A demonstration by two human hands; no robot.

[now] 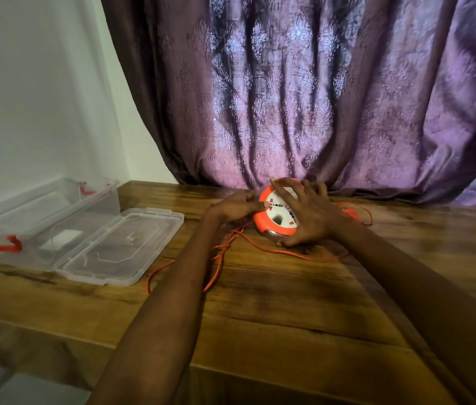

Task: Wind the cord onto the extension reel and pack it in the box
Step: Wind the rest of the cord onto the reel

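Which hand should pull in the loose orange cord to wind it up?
Probably the left hand. It sits at the reel's left edge, right above the loose orange cord trailing on the table. The right hand is spread over the reel, steadying it.

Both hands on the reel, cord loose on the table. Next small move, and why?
Probably turn the reel to draw in slack: the right hand cups it, the left hand is at its rim, and most of the orange cord lies in loose loops on the table. The open box can wait.
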